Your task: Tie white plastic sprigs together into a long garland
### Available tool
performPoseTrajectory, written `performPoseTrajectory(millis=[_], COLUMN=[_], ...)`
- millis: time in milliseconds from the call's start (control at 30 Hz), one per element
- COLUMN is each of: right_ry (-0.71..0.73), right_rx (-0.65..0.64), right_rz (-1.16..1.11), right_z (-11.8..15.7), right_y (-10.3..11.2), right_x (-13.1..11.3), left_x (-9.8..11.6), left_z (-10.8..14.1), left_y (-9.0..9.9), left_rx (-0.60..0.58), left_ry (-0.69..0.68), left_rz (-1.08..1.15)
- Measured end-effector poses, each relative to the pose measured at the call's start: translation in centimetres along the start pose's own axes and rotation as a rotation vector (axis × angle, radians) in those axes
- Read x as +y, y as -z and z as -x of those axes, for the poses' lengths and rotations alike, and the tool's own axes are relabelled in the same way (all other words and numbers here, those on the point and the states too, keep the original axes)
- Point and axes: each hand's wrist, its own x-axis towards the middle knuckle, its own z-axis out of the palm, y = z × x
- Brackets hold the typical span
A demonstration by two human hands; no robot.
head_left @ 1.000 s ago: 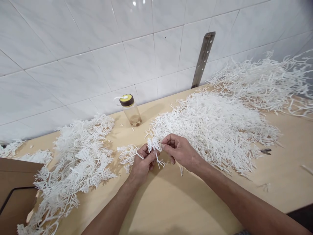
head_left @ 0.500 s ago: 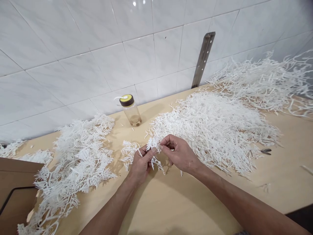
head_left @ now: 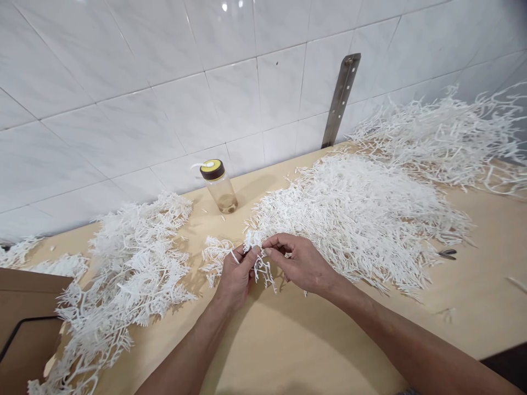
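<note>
My left hand (head_left: 235, 277) is closed around a white branched plastic sprig (head_left: 264, 269), whose thin twigs stick out above and below the thumb. Close beside it, my right hand (head_left: 303, 264) pinches at the same sprig with thumb and forefinger; whatever small tip lies between those fingers is mostly hidden. Just behind the left hand lies a small clump of similar white sprigs (head_left: 216, 251). A wide heap of short, thin white pieces (head_left: 358, 208) spreads behind and to the right of my right hand.
Bushy white sprigs (head_left: 135, 258) are piled at left, near a cardboard box (head_left: 35, 299). A clear bottle with a dark-and-yellow lid (head_left: 220, 186) stands near the tiled wall. Longer white branches (head_left: 432, 137) lie far right. A metal bracket (head_left: 341, 101) rises at the wall; a small dark tool (head_left: 447, 254) lies right.
My right hand has shifted slightly left and down, its fingertips closing in against the sprig. My left hand keeps its hold in nearly the same place.
</note>
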Motion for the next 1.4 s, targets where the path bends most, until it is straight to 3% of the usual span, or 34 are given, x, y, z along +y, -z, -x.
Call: performPoseTrajectory(millis=[467,967,1233,1400], right_ry=[-0.002,0.130,0.070,0.092], right_rx=[-0.020,-0.025,-0.036,0.018], right_rz=[0.130,0.409,0.285,0.359], right_z=[-0.1,0.1,-0.3,-0.1], right_y=[0.1,-0.5,-0.4,-1.2], right_x=[-0.3,0.1,0.5,0.7], left_x=[-0.3,-0.1,-0.1,-0.7], left_z=[0.1,0.3,0.4,0.4], left_y=[0.0,-0.2,-0.2,-0.1], left_rx=[0.082,0.040,0.088,0.141], left_ry=[-0.175,-0.187,-0.216,-0.290], left_rz=[-0.256,-0.346,-0.380,-0.421])
